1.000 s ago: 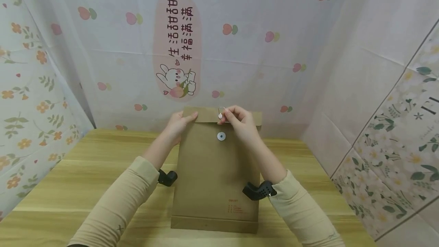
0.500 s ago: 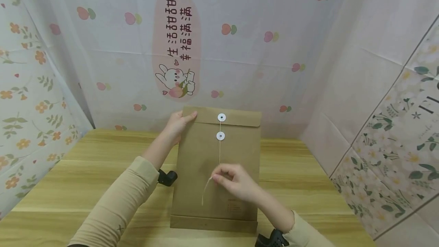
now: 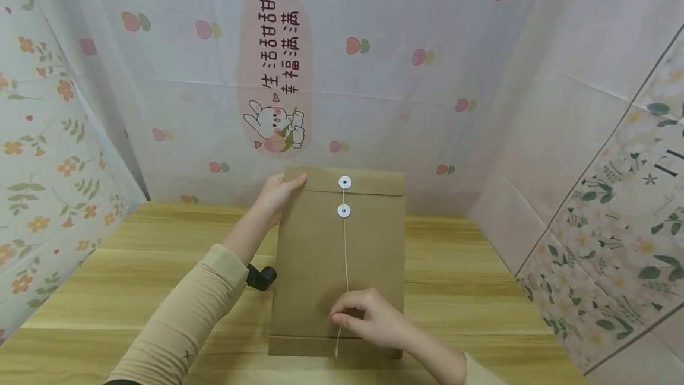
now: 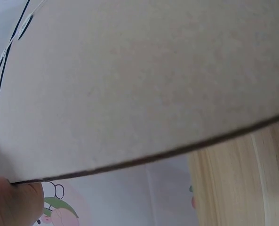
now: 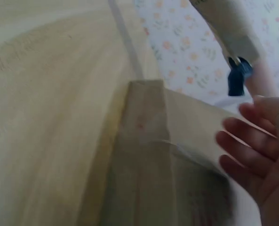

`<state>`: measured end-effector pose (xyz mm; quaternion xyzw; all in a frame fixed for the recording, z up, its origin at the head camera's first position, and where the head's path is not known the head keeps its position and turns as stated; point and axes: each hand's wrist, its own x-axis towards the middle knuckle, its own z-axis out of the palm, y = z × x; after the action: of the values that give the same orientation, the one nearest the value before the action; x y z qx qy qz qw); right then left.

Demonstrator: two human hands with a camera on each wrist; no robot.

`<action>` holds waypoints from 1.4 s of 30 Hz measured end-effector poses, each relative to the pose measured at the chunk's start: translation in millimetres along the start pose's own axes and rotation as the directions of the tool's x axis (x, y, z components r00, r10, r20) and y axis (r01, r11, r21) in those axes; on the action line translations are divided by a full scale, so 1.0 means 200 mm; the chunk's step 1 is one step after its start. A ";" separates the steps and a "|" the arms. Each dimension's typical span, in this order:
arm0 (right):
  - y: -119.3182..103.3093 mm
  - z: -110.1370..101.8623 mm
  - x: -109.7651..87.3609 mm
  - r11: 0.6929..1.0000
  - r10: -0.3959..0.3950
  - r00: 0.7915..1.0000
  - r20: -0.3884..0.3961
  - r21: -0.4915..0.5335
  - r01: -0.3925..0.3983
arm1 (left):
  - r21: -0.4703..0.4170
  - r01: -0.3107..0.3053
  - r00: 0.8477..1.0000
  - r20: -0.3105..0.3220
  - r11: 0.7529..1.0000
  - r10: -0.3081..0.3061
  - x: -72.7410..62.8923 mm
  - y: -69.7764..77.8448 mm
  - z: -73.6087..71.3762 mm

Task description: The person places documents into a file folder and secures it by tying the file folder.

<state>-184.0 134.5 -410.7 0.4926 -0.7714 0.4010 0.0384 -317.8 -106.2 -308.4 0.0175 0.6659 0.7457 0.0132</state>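
A brown kraft document envelope (image 3: 307, 260) leans up from the table in the head view, its top flap folded down. My left hand (image 3: 271, 198) grips its upper left corner, thumb in front; the left wrist view shows that thumb (image 4: 17, 202) at the envelope's edge. Two white button discs sit one above the other, one on the flap (image 3: 315, 180), one below. A thin string (image 3: 345, 254) runs from them down the front. Over the lower part is my right hand (image 3: 371, 316), the string passing behind it. In the right wrist view its loosely bent fingers (image 5: 245, 141) look apart from the blurred string.
The wood-grain table (image 3: 181, 254) lies under the envelope. A patterned cloth (image 3: 401, 88) hangs behind it, with flowered cloths at both sides. Black wrist cameras are strapped on, the left one (image 3: 260, 278) beside the envelope.
My right hand has drawn the string from the flap disc down the envelope's front, then let it go near the bottom. The left hand stays at the corner.
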 end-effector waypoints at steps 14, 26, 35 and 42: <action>0.16 -0.26 0.02 0.942 0.063 0.729 -0.682 -0.201 -0.269 | 0.004 0.009 1.000 -0.004 1.000 -0.009 -0.01 0.00 -0.01; 0.24 -0.34 -0.13 0.611 0.715 0.684 -0.146 0.607 -0.509 | -0.024 -0.003 0.999 -0.035 1.000 0.002 -0.01 0.03 -0.01; 0.33 -0.44 -0.30 0.554 0.634 0.770 0.066 0.656 -0.513 | -0.258 -0.029 0.988 -0.151 0.966 -0.010 -0.04 0.02 -0.05; 0.33 -0.43 -0.42 0.361 0.673 0.736 -0.075 0.902 -0.238 | -0.383 0.047 0.962 -0.230 0.923 -0.145 -0.11 -0.07 -0.08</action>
<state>-222.5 264.6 -428.5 0.0994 -0.5499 0.8152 -0.1522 -296.7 -121.0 -323.3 -0.1139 0.5078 0.8533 -0.0324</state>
